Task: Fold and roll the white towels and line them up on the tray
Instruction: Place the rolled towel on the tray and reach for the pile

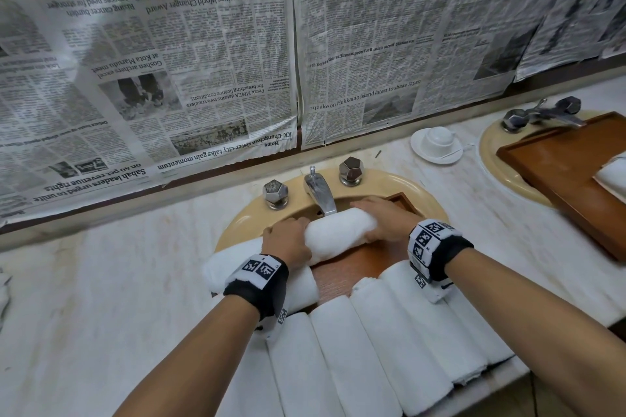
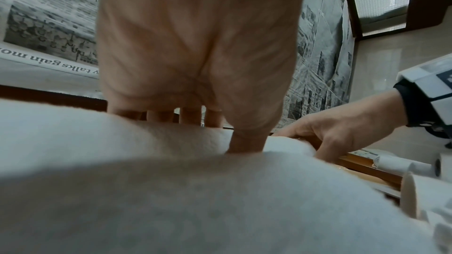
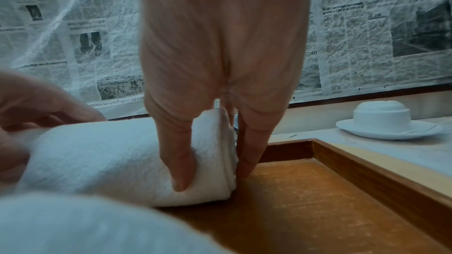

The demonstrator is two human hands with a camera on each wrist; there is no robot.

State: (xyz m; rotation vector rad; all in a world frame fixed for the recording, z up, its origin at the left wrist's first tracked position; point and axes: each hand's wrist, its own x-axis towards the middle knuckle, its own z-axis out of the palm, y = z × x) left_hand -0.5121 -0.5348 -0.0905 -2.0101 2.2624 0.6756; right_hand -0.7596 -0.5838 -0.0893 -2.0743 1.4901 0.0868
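Note:
A rolled white towel [image 1: 338, 234] lies across the wooden tray [image 1: 352, 269] that sits over the sink. My left hand [image 1: 291, 237] grips its left end, fingers over the top and thumb on the near side [image 2: 208, 132]. My right hand [image 1: 379, 223] holds the right end; in the right wrist view the thumb presses the front of the roll [image 3: 110, 161] and the fingers reach down beside its end [image 3: 212, 177] to the tray floor [image 3: 318, 190]. Several rolled towels [image 1: 366, 349] lie side by side along the tray's near edge. One more roll [image 1: 233, 264] lies under my left wrist.
A chrome faucet [image 1: 320, 189] with two knobs stands just behind the tray. On the marble counter to the right sit a white cup and saucer [image 1: 437, 144]. A second wooden tray [image 1: 559, 173] holding a white towel [image 1: 613, 173] rests over another sink. Newspaper covers the wall.

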